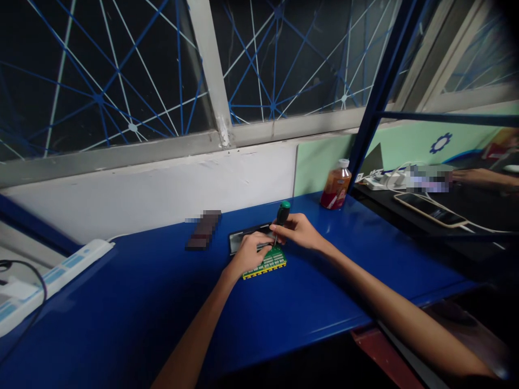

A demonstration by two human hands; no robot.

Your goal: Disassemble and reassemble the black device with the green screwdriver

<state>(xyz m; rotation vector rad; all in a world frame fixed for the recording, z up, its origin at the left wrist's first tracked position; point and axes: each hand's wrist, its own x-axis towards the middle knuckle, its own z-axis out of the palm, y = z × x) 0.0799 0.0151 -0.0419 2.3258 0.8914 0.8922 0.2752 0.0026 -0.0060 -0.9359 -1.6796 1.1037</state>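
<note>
A screwdriver (284, 212) with a green and black handle stands nearly upright in my right hand (300, 231), fingers closed around it. Its shaft points down at the far right part of a green circuit board (275, 260) with a yellow strip along the near edge. My left hand (248, 253) lies over the board's left side and holds it, thumb and forefinger reaching towards the screwdriver's tip. The tip's exact contact is hidden by the fingers. Right behind the board is a black-framed case (237, 241), partly covered by my left hand.
A dark, blurred-out flat object (204, 231) lies left of the case. A drink bottle (336, 185) stands at the back right of the blue table (162, 308). On the left is a white power strip (57, 283). At right, another person's hand (482, 178) is near a phone (430, 209).
</note>
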